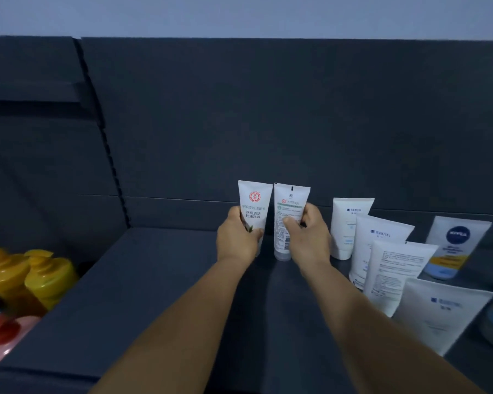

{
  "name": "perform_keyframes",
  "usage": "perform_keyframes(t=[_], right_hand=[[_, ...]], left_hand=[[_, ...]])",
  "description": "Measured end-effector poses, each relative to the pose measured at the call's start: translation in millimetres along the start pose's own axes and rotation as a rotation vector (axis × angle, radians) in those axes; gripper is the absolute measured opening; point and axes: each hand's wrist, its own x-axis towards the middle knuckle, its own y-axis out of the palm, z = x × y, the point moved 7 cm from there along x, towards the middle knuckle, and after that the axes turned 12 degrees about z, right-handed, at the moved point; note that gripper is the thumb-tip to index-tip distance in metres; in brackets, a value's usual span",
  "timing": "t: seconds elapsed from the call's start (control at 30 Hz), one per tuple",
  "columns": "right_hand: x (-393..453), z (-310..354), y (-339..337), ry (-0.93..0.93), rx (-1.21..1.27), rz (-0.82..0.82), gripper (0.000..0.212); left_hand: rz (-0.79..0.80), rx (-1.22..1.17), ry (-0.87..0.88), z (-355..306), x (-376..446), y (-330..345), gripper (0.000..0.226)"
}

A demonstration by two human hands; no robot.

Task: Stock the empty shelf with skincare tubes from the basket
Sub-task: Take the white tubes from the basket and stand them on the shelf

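Two white skincare tubes stand upright, cap down, near the back of the dark shelf point(160, 268). My left hand point(236, 237) grips the left tube point(254, 203), which shows a red round logo. Beside it, the right tube point(289, 211) turns its printed back label toward me, and my right hand point(308, 237) is closed around it. The two tubes stand close together, almost touching. The basket is out of view.
A row of several white tubes point(350, 223) runs along the right of the shelf toward me, with a Nivea tube point(456, 245) further right. Yellow pump bottles point(29, 277) and a pink bottle point(6, 339) stand on the lower left shelf. The dark back panel point(268, 123) rises behind.
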Motion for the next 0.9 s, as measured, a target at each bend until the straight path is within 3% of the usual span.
perform_keyframes(t=[0.2,0.4,0.57,0.7,0.9], right_hand=[[-6,3,4,0.021,-0.047,0.006,0.031],[-34,6,16,0.104,-0.147,0.087,0.057],[-95,24,28,0.058,-0.412,0.194,0.079],[-164,40,46,0.054,-0.701,0.35,0.083],[-270,47,75,0.028,-0.754,0.44,0.08]], left_hand=[[-0.005,-0.012,-0.015,1,-1,-1,0.035],[0.052,0.148,-0.017,2,-33,-23,0.091],[0.139,0.434,-0.004,21,-92,-56,0.085],[0.197,0.666,0.024,34,-151,-80,0.08],[0.224,0.712,0.046,62,-251,-110,0.079]])
